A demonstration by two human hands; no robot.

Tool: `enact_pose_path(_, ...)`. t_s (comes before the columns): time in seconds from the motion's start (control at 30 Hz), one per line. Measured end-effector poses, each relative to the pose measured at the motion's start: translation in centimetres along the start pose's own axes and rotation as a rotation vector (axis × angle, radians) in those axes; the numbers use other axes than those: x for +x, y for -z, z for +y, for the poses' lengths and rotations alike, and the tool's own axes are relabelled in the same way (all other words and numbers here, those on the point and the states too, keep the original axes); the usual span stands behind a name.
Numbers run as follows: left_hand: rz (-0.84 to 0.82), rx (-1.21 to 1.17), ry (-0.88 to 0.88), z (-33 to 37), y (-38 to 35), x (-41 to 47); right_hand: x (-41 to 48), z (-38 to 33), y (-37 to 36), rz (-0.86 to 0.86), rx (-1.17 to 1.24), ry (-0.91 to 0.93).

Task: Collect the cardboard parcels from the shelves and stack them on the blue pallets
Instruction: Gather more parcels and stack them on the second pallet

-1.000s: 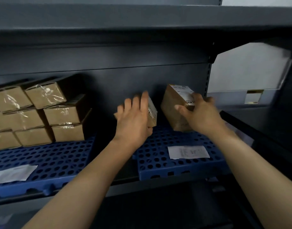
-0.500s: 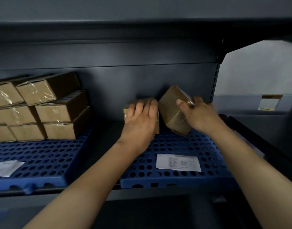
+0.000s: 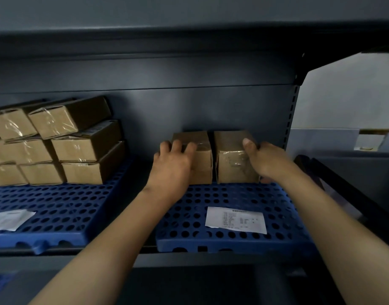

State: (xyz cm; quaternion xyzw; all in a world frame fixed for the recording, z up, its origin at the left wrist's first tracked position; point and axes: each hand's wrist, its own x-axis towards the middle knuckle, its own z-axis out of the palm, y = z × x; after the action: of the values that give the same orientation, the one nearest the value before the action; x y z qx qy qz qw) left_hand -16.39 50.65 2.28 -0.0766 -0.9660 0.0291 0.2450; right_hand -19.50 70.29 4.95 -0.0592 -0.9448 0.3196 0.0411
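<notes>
As they reach over the blue pallet (image 3: pixel 233 194), the left hand (image 3: pixel 171 166) grips the left parcel (image 3: pixel 203 166), the right hand (image 3: pixel 266 159) the right parcel (image 3: pixel 232 166).

Dim, cool light. Brightest area at 2 o'clock: the pale wall (image 3: pixel 343 102). Faint sheen on the grey back panel (image 3: pixel 189 111) at centre. Glare streaks on the tape of the stacked parcels (image 3: pixel 57 139) at 9 o'clock. Heavy shadow under the upper shelf (image 3: pixel 145 40) at 12 and along 6 o'clock. Shelf edges bow — wide-angle distortion. Detail is soft, and the print on the paper slip (image 3: pixel 235 220) at 5 o'clock is unreadable.
</notes>
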Motion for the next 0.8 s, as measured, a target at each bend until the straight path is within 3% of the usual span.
enact_pose_path(0.27,0.033,-0.132,-0.040,-0.6,-0.1,0.2,0.1,-0.6,-0.4,0.037,-0.039,0.045)
enact_pose_path(0.43,0.053,-0.145,-0.032,-0.7,0.1,0.2,-1.0,-0.8,-0.4,0.212,-0.139,0.092)
enact_pose_path(0.57,0.110,-0.154,-0.027,-0.7,1.3,0.0,-2.6,-1.5,0.3,0.408,-0.280,0.253)
enact_pose_path(0.8,0.290,-0.311,-0.083,-1.8,5.1,-0.4,-5.9,-4.0,0.9,0.395,-0.379,0.497)
